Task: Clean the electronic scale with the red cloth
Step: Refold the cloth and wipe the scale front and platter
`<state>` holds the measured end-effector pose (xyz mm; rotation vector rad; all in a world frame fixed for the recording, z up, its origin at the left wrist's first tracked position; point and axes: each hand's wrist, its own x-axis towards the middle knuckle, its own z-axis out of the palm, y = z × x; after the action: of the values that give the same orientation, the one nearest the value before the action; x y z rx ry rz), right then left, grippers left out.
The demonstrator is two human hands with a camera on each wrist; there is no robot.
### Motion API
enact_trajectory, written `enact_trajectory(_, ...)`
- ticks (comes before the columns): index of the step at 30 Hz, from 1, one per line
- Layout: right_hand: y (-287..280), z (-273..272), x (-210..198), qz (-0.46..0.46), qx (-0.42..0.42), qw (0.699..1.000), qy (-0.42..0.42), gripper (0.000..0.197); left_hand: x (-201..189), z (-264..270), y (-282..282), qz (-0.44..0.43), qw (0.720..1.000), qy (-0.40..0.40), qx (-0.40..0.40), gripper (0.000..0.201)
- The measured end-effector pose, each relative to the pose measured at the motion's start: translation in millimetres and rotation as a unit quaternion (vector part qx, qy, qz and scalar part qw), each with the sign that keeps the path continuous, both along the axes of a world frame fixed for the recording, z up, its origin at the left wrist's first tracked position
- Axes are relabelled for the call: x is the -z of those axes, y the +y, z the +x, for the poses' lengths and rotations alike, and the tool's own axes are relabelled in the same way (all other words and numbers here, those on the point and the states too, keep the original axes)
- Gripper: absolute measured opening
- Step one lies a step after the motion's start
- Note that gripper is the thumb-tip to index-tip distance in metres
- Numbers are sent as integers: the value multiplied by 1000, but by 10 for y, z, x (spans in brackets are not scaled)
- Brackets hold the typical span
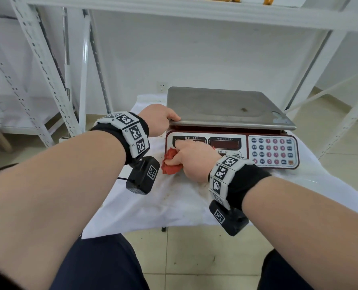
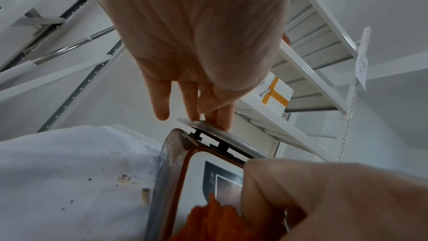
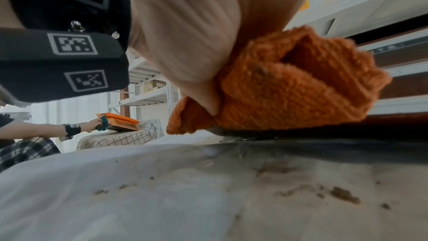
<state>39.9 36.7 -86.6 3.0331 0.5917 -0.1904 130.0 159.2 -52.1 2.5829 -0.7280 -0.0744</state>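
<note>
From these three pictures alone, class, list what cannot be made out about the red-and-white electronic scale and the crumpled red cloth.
- Left display window of the red-and-white electronic scale: head view, covered by the right hand.
- Keypad labels: head view, too small.
- Crumpled red cloth: its underside is hidden in every view.
- Steel weighing pan: left wrist view, only its corner shows, under the left hand.

Stained white sheet (image 1: 153,201) covers the table — electronic scale (image 1: 232,130) on it.
</note>
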Motion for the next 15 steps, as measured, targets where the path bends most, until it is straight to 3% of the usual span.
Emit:
enact_trajectory(4,-28,-40,-123,-44,-14,999,24,31,-63,-52,-19,41,999,-2,7,55)
enact_trajectory(7,-141,-75,-229,67,40,996,31,34,-106,-130,-27,83,996,-25,27,53)
enact_trajectory(9,-198,-121,-312,176,88,980,31,37,-113,-191,-31,48,997,-54,32,49)
enact_trajectory(12,-236,-180,-354,352,144,924,41,30,-146,-290,-22,-102,995,-1,-2,37)
enact_trajectory(15,-248,-189,-322,512,189,835,69,42,-143,-376,45,-270,945,180,-48,31)
